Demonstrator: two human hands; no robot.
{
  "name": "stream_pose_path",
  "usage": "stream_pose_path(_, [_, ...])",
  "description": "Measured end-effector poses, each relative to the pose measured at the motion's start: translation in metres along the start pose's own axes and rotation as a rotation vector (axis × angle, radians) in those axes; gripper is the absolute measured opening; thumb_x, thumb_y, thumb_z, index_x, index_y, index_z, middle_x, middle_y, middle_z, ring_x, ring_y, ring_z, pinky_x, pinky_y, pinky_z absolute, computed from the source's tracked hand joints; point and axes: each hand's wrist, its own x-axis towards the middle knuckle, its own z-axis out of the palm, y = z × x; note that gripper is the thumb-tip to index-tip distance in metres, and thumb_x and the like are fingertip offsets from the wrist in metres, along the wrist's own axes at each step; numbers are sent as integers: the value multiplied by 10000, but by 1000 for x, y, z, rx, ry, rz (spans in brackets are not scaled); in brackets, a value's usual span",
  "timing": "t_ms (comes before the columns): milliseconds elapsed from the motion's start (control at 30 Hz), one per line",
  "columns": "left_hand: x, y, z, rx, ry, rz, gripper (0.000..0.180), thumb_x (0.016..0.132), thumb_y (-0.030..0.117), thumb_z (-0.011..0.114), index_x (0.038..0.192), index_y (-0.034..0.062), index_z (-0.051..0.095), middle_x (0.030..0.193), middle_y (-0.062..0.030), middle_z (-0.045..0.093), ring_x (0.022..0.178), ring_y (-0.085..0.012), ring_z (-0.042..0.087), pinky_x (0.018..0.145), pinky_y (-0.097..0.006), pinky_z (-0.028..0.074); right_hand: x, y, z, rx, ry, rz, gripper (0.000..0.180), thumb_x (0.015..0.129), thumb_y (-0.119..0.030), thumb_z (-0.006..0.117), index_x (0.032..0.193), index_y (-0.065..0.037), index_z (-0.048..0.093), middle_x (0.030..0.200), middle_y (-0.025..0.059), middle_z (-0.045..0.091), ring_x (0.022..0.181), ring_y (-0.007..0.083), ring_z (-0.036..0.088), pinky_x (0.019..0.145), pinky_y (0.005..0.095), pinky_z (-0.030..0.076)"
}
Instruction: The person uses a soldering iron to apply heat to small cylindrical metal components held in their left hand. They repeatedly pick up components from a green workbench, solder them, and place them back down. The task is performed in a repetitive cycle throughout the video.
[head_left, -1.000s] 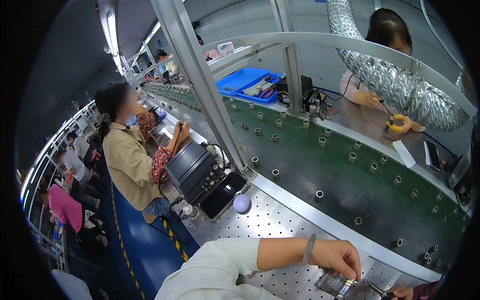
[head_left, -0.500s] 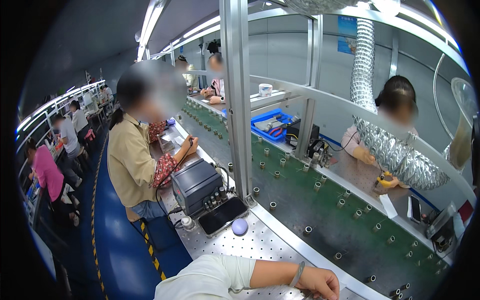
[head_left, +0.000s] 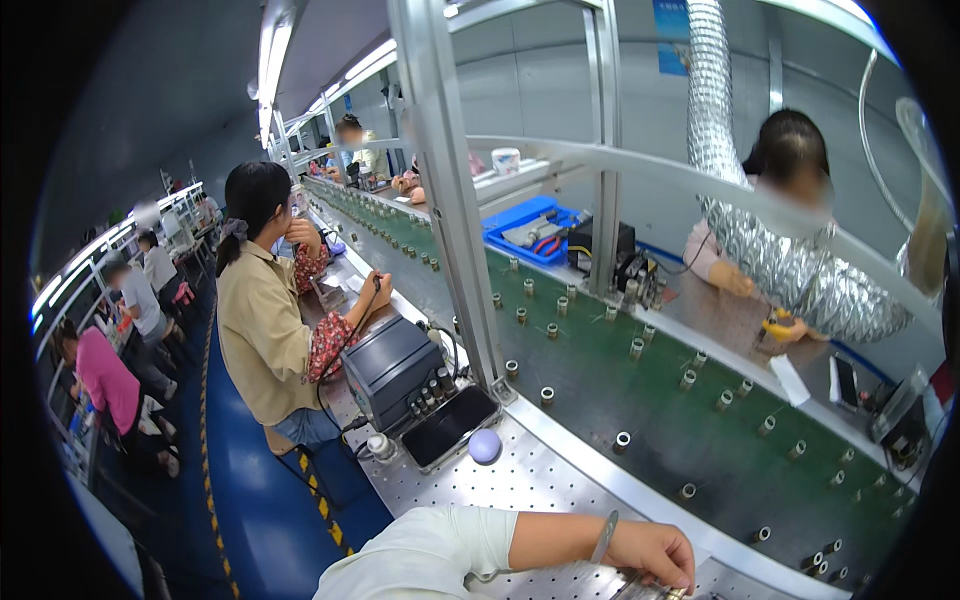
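Left hand point(head_left: 655, 553) on metal parts point(head_left: 650, 590) (blue tray point(head_left: 520, 222) beyond)

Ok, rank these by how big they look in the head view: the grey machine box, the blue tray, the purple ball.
1. Grey machine box, largest, though it sits nearer the camera than the tray, so that ranking is unsure.
2. Blue tray, a bit smaller in the picture.
3. Purple ball, clearly smallest.

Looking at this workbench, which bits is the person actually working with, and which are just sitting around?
In hand:
left hand, resting on a small metal part at the picture's lower edge
perforated metal bench top under it

Lying about:
purple ball
dark phone-like slab
grey box unit
green conveyor belt with small metal caps
blue tray

The right hand is out of view.
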Motion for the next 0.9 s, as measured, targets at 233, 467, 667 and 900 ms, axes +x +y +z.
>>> stream_pose_path(233, [6, 9, -16, 75, -60, -86, 212, 858, 51, 629, 1059, -14, 654, 1019, -74, 627, 945, -121, 564, 818, -248, 439, 4, 29, -6, 171, 208, 25, 331, 721, -231, 765, 773, -25, 512, 707, 102, 541, 606, 181, 542, 549, 280, 449])
stream_pose_path(467, [10, 22, -10, 81, -18, -37, 216, 853, 70, 629, 1058, 20, 674, 1005, -51, 639, 926, -109, 566, 813, -233, 434, 19, 36, -17, 324, -63, 8, 244, 761, -110, 735, 832, -2, 529, 646, 80, 546, 462, 117, 498, 452, 229, 403])
stream_pose_path(667, [6, 28, -9, 61, -48, -40, 230, 838, 54, 639, 1061, 9, 671, 1015, -61, 636, 932, -123, 570, 819, -241, 437, 19, 28, -14, 329, -98, 22, 230, 765, -102, 728, 846, 1, 539, 662, 88, 558, 462, 116, 503, 450, 227, 401])
stream_pose_path(900, [7, 26, -7, -4, -8, -82, 255, 787, -14, 661, 1040, -44, 660, 961, -114, 622, 873, -157, 573, 780, -261, 445, 16, 27, -13, 351, -130, 28, 232, 723, -28, 736, 866, 24, 561, 684, 100, 573, 543, 152, 545, 495, 250, 422])
